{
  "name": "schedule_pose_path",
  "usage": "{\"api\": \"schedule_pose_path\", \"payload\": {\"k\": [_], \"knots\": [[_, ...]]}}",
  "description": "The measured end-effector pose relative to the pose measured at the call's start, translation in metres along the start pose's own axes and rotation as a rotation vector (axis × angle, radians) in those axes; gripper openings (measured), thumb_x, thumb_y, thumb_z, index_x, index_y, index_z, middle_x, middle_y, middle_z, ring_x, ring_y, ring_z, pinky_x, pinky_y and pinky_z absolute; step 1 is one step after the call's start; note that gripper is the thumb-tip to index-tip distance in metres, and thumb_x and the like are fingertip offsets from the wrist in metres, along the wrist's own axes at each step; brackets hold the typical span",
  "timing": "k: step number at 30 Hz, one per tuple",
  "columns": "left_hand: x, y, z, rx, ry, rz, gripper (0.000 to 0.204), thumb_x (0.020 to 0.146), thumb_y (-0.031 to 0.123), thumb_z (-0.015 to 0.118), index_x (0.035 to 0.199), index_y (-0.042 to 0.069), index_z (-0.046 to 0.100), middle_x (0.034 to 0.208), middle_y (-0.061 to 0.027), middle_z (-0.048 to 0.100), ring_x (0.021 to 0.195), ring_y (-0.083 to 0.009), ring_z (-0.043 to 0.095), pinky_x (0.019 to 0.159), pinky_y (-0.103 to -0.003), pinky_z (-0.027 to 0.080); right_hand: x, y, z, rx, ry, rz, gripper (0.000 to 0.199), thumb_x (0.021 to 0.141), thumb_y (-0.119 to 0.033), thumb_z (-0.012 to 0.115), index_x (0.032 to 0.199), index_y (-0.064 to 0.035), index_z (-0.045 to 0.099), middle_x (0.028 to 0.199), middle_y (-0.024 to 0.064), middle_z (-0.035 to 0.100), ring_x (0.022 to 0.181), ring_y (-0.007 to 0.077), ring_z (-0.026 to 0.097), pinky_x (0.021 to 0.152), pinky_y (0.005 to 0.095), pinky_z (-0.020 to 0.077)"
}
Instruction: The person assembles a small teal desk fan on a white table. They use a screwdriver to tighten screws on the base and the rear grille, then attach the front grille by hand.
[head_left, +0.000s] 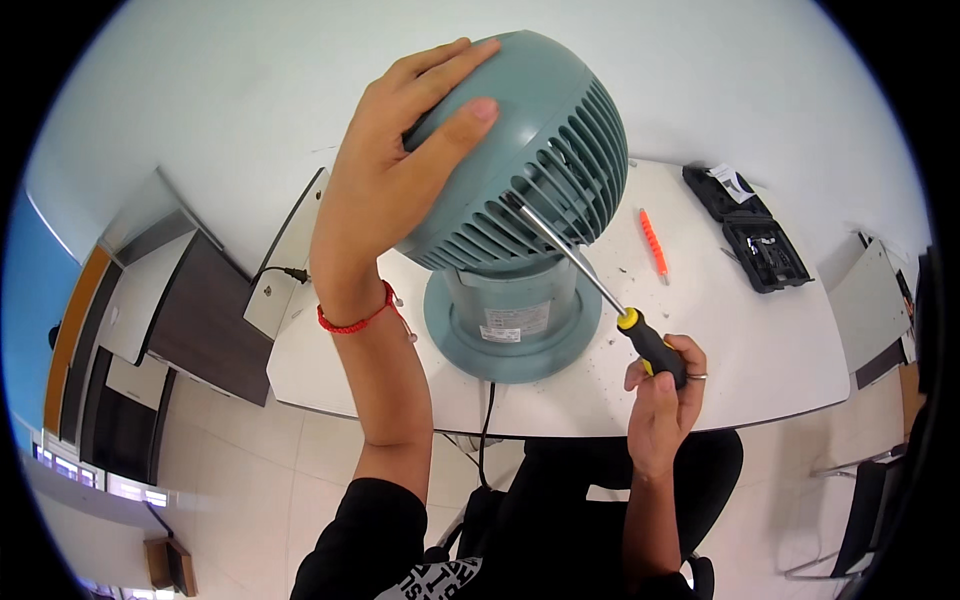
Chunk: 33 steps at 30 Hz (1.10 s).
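**Screwdriver (648, 342) at the grille of a blue-green desk fan (530, 90)**

Nearest, a black cable (489, 430) hangs past the near edge of the white surface (740, 365). By that edge, the right hand (664, 410) grips the screwdriver's black-and-yellow handle, the shaft slanting up and left to the grille slats. The fan's round base (520, 366) stands near the same edge, its head tilted above; the left hand (395, 180) is spread open against the housing. Right of the base, open room for moving stretches toward the right edge, dotted with debris. Farther off lie an orange pen-shaped tool (653, 246) and an opened black tool case (765, 252).
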<state>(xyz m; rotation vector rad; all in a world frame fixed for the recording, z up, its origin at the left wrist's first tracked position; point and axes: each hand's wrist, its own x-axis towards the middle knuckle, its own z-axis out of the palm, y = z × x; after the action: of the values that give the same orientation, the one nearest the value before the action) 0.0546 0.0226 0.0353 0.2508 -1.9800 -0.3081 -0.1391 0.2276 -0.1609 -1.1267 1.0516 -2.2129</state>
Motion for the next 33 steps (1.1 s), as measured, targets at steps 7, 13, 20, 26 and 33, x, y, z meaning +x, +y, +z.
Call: {"api": "schedule_pose_path", "payload": {"k": [7, 13, 20, 26, 33], "knots": [[0.002, 0.006, 0.006, 0.062, 0.009, -0.011, 0.04, 0.095, 0.027, 0.066, 0.131, 0.009, 0.068, 0.136, -0.0169, 0.06, 0.122, -0.0285, 0.058, 0.104, -0.036, 0.043, -0.007, 0.008, 0.0, -0.007, 0.004, 0.053, 0.045, 0.101, -0.03, 0.062, 0.131, -0.001, 0.046, 0.094, 0.0066, 0.056, 0.082, 0.0118, 0.051, 0.079, 0.0273, 0.0412], [0.006, 0.025, 0.007, -0.028, -0.07, -0.063, 0.045, 0.099, 0.022, 0.062, 0.137, 0.0, 0.06, 0.14, -0.0187, 0.056, 0.13, -0.029, 0.052, 0.109, -0.036, 0.038, -0.006, 0.011, 0.0, 0.005, 0.006, 0.051, 0.043, 0.102, -0.028, 0.058, 0.132, 0.0003, 0.045, 0.097, 0.0088, 0.057, 0.08, 0.0139, 0.051, 0.077, 0.0295, 0.0417], [0.005, 0.002, 0.002, -0.024, -0.085, -0.085, 0.046, 0.1, 0.02, 0.061, 0.14, -0.001, 0.056, 0.143, -0.019, 0.053, 0.134, -0.0285, 0.048, 0.112, -0.037, 0.035, -0.005, 0.007, 0.002, 0.104, -0.029, 0.119, 0.043, 0.101, -0.028, 0.06, 0.129, 0.0002, 0.046, 0.096, 0.0081, 0.056, 0.081, 0.0132, 0.05, 0.078, 0.0291, 0.0413], [0.006, 0.014, 0.004, -0.026, -0.078, -0.129, 0.047, 0.1, 0.021, 0.061, 0.141, -0.001, 0.056, 0.142, -0.0182, 0.053, 0.131, -0.027, 0.05, 0.111, -0.036, 0.036, -0.003, 0.014, 0.004, 0.181, -0.029, 0.149, 0.044, 0.1, -0.029, 0.06, 0.129, 0.0006, 0.046, 0.098, 0.008, 0.055, 0.08, 0.0146, 0.05, 0.076, 0.0302, 0.0417], [0.008, 0.028, 0.007, -0.036, -0.078, -0.179, 0.047, 0.1, 0.021, 0.061, 0.14, -0.002, 0.056, 0.141, -0.0174, 0.054, 0.131, -0.026, 0.05, 0.11, -0.035, 0.037, 0.001, 0.019, 0.001, 0.193, -0.031, 0.144, 0.045, 0.099, -0.031, 0.062, 0.128, -0.0008, 0.046, 0.097, 0.0081, 0.055, 0.08, 0.0146, 0.051, 0.076, 0.0303, 0.0419]]}}
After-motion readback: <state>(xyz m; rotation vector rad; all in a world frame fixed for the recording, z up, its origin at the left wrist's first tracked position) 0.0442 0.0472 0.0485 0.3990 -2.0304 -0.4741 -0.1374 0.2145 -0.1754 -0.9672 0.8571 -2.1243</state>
